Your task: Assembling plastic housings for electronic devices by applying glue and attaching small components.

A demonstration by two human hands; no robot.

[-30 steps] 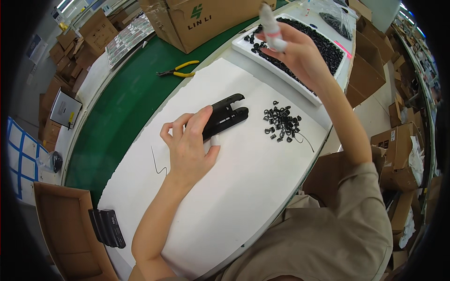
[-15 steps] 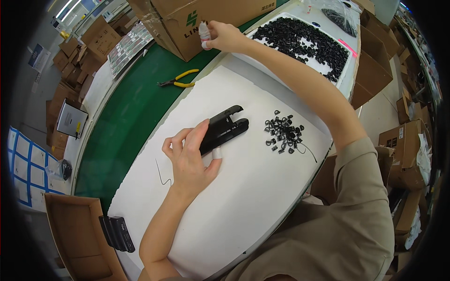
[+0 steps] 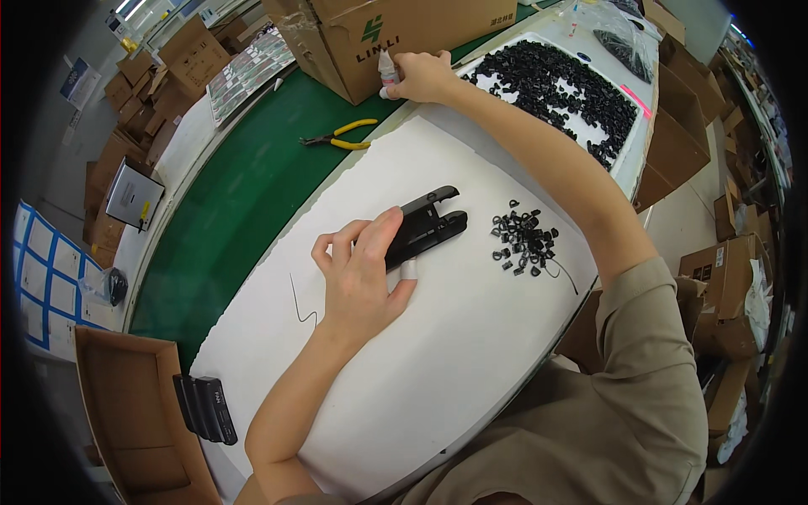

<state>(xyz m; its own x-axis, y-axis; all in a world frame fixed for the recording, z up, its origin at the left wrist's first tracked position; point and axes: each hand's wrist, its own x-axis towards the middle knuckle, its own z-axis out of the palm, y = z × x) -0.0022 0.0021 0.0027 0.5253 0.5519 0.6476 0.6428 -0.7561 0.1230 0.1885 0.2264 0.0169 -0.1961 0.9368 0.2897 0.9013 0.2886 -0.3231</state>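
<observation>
My left hand (image 3: pixel 362 273) is closed around a black plastic housing (image 3: pixel 427 223), which lies tilted on the white sheet with its forked end pointing right and away. A white cover wraps the left thumb. Far off by the cardboard box, my right hand (image 3: pixel 425 77) has its thumb and fingers on a small white squeeze bottle (image 3: pixel 388 71) with a narrow tip, held upright. Right of the housing sits a loose pile of small black plastic parts (image 3: pixel 523 240). A thin bent wire (image 3: pixel 299 307) rests left of my left hand.
Yellow-handled pliers (image 3: pixel 341 135) lie on the green surface (image 3: pixel 244 168). A white tray (image 3: pixel 581 126) of small black parts stands at the far right. The large cardboard box (image 3: pixel 337 59) is at the back. Near left are an open carton (image 3: pixel 139 421) and another black housing (image 3: pixel 204 410).
My right hand has come slightly nearer with the bottle, lower against the box. The whole view has shifted a little. My left hand keeps the housing in the same place.
</observation>
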